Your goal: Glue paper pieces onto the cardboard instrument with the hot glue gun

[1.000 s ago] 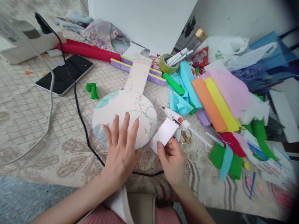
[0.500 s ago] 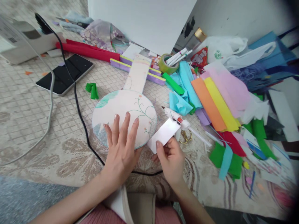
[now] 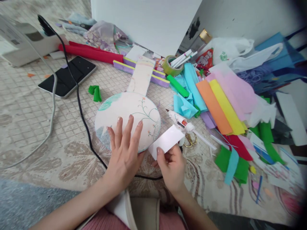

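Note:
My left hand [image 3: 124, 156] lies with fingers spread on a round white card disc [image 3: 127, 107] with drawn green stems and orange flowers; its thumb sits at the disc's lower edge. From the disc's top a decorated paper strip [image 3: 142, 75] runs away from me. In my right hand [image 3: 174, 166] a blank white card strip [image 3: 168, 140] is pinched between thumb and fingers, its left end close to the disc's lower right edge. I cannot tell whether they touch. Just beyond the strip lies a white glue gun [image 3: 179, 119] with a glue stick in its back.
Gold-handled scissors [image 3: 190, 140] lie right of my right hand. Coloured crepe paper [image 3: 213, 107] is heaped at the right. At the left are a dark tablet [image 3: 68, 76] and a black cable [image 3: 82, 118] running under my left hand. A tape roll [image 3: 165, 65] holds markers.
My right hand has moved slightly left and toward me with the white card strip, uncovering a bit more of the glue gun. The left hand stays on the disc.

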`<state>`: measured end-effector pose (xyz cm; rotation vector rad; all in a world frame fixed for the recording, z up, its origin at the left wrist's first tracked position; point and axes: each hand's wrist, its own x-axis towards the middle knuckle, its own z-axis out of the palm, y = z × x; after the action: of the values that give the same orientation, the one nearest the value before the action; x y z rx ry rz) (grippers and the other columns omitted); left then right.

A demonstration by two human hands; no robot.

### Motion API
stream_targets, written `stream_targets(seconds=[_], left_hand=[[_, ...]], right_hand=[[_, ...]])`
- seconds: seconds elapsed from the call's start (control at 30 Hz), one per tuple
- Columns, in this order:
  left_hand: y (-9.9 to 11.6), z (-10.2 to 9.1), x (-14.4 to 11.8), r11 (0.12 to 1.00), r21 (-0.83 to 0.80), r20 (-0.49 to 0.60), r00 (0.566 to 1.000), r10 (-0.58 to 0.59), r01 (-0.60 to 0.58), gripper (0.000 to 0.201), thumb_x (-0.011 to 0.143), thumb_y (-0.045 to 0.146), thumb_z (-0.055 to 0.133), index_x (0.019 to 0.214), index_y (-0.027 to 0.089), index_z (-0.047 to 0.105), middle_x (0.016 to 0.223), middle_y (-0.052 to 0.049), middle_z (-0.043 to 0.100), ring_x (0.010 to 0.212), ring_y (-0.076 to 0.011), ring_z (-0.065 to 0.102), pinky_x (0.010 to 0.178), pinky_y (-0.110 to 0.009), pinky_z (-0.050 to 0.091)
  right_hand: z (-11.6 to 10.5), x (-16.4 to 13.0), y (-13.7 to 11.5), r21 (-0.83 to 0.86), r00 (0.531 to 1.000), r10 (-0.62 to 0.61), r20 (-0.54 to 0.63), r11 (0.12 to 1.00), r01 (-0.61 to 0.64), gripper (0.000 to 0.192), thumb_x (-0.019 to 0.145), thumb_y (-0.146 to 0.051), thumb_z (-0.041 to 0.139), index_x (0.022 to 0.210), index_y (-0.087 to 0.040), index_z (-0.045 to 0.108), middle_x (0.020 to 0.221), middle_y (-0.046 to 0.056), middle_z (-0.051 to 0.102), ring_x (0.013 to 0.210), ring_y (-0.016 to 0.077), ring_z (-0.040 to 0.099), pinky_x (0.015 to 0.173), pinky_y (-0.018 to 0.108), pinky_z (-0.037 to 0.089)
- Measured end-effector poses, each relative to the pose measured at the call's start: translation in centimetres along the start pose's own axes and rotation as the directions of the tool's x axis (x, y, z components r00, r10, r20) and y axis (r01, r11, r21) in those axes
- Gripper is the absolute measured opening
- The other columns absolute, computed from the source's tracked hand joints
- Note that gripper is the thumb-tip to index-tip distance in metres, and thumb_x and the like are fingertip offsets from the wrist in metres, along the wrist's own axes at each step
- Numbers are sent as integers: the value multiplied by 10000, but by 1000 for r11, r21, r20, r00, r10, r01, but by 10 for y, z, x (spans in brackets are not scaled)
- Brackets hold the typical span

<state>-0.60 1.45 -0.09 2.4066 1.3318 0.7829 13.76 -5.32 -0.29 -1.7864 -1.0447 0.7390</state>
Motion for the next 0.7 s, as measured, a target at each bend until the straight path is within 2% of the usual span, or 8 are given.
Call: stream_targets(seconds=[0.27, 0.43, 0.6, 0.7], left_hand=[[0, 0, 0, 1000, 2, 7, 1000, -1, 1, 842, 756, 152, 622, 1471, 152, 177, 1530, -179, 207, 1421, -380, 39, 1109, -621, 49], [0, 0, 1, 1000, -1, 15, 1000, -7, 7, 833, 765, 155, 615, 1472, 157, 174, 1533, -172, 202, 1423, -373, 37, 1111, -616, 59], [0, -1, 1, 1000, -6, 5, 1000, -7, 7, 814, 780, 164, 607, 1471, 157, 175, 1530, -175, 210, 1423, -371, 40, 1110, -620, 56], [0, -1, 1, 1000, -12, 8, 1000, -9, 9, 812, 787, 190, 612, 1471, 165, 175, 1529, -174, 216, 1422, -374, 43, 1105, -630, 71]], right_hand=[[2, -3, 0, 43, 1000, -4, 28, 999, 3, 109, 865, -265, 571, 950, -210, 531, 687, 1, 668, 462, 143, 644, 409, 236, 540], [-3, 1, 5, -38, 998, -11, -65, 999, 8, 123, 856, -282, 586, 937, -199, 542, 673, 6, 662, 484, 151, 652, 440, 246, 534], [-3, 6, 8, -45, 998, -2, -68, 999, -1, 149, 865, -296, 572, 970, -196, 540, 754, 29, 686, 527, 153, 664, 479, 256, 538], [-7, 5, 10, -83, 996, -33, -77, 996, 26, 126, 864, -293, 571, 944, -201, 542, 727, 13, 668, 528, 144, 644, 484, 247, 516]])
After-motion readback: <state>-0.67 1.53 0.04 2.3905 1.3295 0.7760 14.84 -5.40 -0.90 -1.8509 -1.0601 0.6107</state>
